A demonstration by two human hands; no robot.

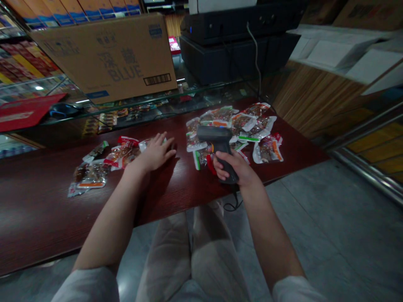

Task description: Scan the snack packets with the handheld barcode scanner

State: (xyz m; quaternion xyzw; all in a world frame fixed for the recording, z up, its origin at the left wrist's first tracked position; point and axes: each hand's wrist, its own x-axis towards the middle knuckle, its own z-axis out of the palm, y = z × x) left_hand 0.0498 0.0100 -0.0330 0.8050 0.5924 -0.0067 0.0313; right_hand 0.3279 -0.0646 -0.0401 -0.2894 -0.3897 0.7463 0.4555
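My right hand (237,165) is wrapped round the handle of a black barcode scanner (214,134), held over the dark red table (176,188). Beneath and behind the scanner lies a spread of clear vacuum-sealed food packets (242,122) with brown contents and orange, green or red marks. My left hand (156,152) has its fingers spread, palm down, at the right end of a smaller group of similar packets (124,155). A packet (144,144) is partly covered by this hand; whether they touch, I cannot tell. More packets (92,173) lie farther left.
Behind the table, a glass shelf (141,107) carries a cardboard box (119,58), a computer mouse (65,110) and a red mat (28,111). Black equipment (233,54) with a hanging cable stands at the back. The scanner's cord (233,205) dangles past the table's front edge.
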